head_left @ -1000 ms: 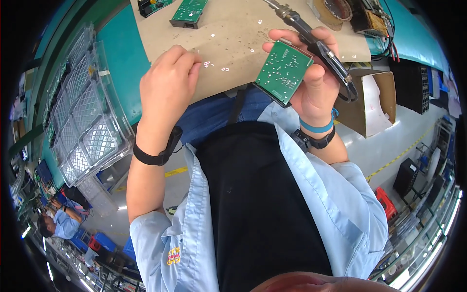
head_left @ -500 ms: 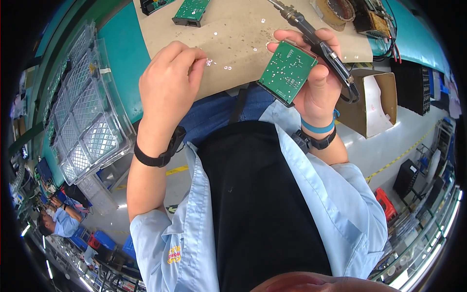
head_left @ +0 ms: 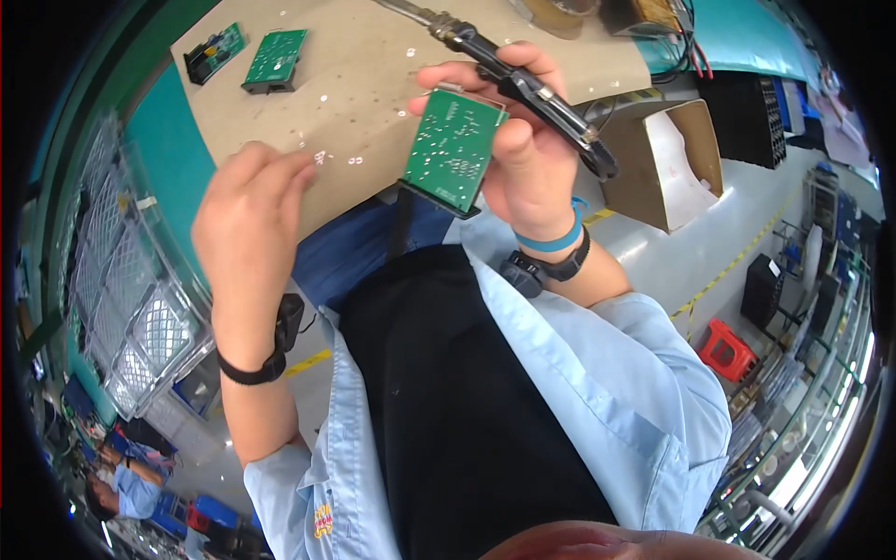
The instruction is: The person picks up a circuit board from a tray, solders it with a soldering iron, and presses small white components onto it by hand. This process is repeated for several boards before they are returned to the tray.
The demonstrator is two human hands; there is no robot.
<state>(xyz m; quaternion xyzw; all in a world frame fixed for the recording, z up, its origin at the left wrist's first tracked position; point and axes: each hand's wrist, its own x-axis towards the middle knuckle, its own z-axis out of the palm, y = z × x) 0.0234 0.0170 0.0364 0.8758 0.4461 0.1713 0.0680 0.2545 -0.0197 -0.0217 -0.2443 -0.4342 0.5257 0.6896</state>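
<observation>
In my right hand (head_left: 534, 177) are both a green circuit board (head_left: 455, 149) and a black-handled soldering iron (head_left: 523, 84). The board is tilted with its solder-dotted face showing and a black strip along its lower edge. The iron lies across the fingers, its metal shaft pointing to the upper left; its tip is out of the picture. My left hand (head_left: 250, 201) is held over the paper-covered bench with thumb and fingertips pressed together. Beside those fingertips lie several tiny whitish rings (head_left: 320, 158). Whether the pinch holds one is too small to see.
Two more boards, one green (head_left: 277, 56) and one with components showing (head_left: 215, 53), lie at the bench's far left. Clear plastic trays (head_left: 140, 280) stand at left. A cardboard box (head_left: 653, 168) is right of my right hand. A co-worker (head_left: 131, 485) sits lower left.
The whole view has shifted, so bench and hands appear further left and slightly lower. Both hands keep nearly the same places over the bench, with the same grips.
</observation>
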